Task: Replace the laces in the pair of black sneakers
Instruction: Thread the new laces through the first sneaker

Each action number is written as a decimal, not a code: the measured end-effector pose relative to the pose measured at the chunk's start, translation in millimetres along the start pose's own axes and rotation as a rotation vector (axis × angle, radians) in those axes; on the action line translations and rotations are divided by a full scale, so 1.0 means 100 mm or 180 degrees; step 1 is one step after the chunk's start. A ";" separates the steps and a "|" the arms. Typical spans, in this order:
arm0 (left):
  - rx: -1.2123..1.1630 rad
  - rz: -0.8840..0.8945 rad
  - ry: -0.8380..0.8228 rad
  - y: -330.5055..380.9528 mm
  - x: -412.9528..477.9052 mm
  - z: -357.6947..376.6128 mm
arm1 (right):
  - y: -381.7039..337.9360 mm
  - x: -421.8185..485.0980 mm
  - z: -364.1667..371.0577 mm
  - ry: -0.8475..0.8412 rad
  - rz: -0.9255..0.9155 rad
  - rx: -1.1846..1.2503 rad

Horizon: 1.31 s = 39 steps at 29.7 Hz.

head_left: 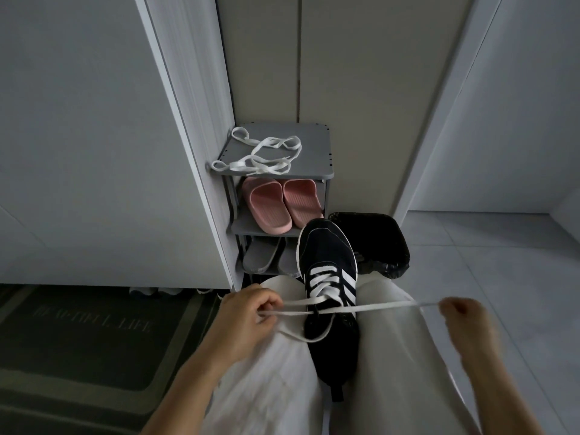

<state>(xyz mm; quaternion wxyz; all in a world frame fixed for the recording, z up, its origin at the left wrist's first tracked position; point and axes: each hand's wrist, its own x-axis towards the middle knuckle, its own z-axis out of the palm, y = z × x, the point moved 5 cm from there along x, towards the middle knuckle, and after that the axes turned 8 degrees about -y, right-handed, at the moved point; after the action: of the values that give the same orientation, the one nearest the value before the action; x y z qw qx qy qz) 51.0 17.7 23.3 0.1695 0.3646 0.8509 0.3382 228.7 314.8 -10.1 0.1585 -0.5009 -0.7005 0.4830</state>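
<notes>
Curled round one end of the white lace (376, 307), the left hand (251, 312) pinches it between thumb and fingers. The right hand (464, 321) pinches the other end, so the lace runs taut between them.

At far left a dark doormat (78, 340) lies before a pale cabinet. Next comes a grey shoe rack (314, 142) with loose white laces (260, 155) on its top. Pink slippers (282, 202) sit on the shelf below, and grey slippers (260, 255) under those. A black-lined bin (383, 243) stands on the pale tiled floor (502, 262).

The black sneaker (329, 262) rests between the person's pale-trousered legs (266, 387), toe towards the rack. It sits midway between the hands, and the taut lace crosses its upper eyelets.

The right hand is blurred, so its fingers are hard to separate. The mat's lettering is too dim to read. Pale shapes under the cabinet edge are cut off.
</notes>
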 end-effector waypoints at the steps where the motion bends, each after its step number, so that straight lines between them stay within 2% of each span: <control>1: 0.0006 0.0107 0.0071 0.03 -0.01 0.02 | -0.07 -0.07 0.09 0.0054 -0.0335 -0.0397; 2: -0.0064 0.0135 0.0097 0.05 -0.02 0.05 | -0.20 -0.19 0.20 0.0027 -0.0784 -0.0595; 4: -0.0293 0.0167 0.0132 0.05 -0.02 0.06 | -0.50 -0.47 0.47 -0.0368 -0.1817 -0.0841; 6: -0.0485 0.0273 0.0397 0.07 -0.01 0.01 | -0.66 -0.68 0.70 -0.0815 -0.2285 -0.1496; 8: -0.0390 0.0340 0.0569 0.08 0.02 0.00 | -0.69 -0.76 0.77 -0.1146 -0.2171 -0.1681; 10: -0.0030 0.0221 0.0481 0.06 0.10 0.06 | -0.68 -0.71 0.73 -0.1431 -0.1886 -0.1324; 12: 0.0248 0.0041 0.0326 0.05 0.15 0.13 | -0.61 -0.58 0.59 -0.1456 -0.1468 -0.0934; 15: 0.0173 0.0086 0.0522 0.10 0.14 0.15 | -0.44 -0.28 0.16 -0.0723 -0.0683 -0.0851; 18: -0.0292 0.0081 0.0648 0.11 0.07 0.26 | -0.28 -0.20 -0.14 -0.0047 -0.0258 -0.1583; 19: -0.0358 0.0059 0.0612 0.11 0.05 0.31 | -0.30 -0.25 -0.10 -0.0002 -0.0364 -0.1806; 21: -0.0490 -0.0024 0.0519 0.06 0.04 0.38 | -0.45 -0.41 0.18 -0.0153 -0.1250 -0.1826; 23: -0.0663 -0.0114 0.0415 0.02 0.05 0.39 | -0.64 -0.64 0.53 -0.0680 -0.2124 -0.1762; 24: -0.0785 -0.0128 0.0373 0.01 0.05 0.39 | -0.68 -0.71 0.66 -0.0983 -0.2198 -0.1787; 26: -0.0927 -0.0094 0.0340 0.03 0.05 0.37 | -0.67 -0.72 0.78 -0.1348 -0.1919 -0.1736; 28: -0.1020 -0.0095 0.0365 0.04 0.03 0.38 | -0.65 -0.66 0.71 -0.1426 -0.1658 -0.1423; 33: -0.0774 0.0197 0.0570 0.05 0.03 0.39 | -0.56 -0.46 0.23 -0.0936 -0.0917 -0.0844; 39: -0.0784 0.0326 0.0639 0.12 0.03 0.40 | -0.52 -0.44 0.17 -0.0959 -0.0725 -0.0991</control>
<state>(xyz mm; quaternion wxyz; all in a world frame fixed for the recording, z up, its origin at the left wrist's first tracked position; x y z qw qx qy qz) 76.6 44.4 2.7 0.1096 0.3485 0.7959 0.4828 208.1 267.2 36.5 0.0266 -0.3594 -0.8342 0.4174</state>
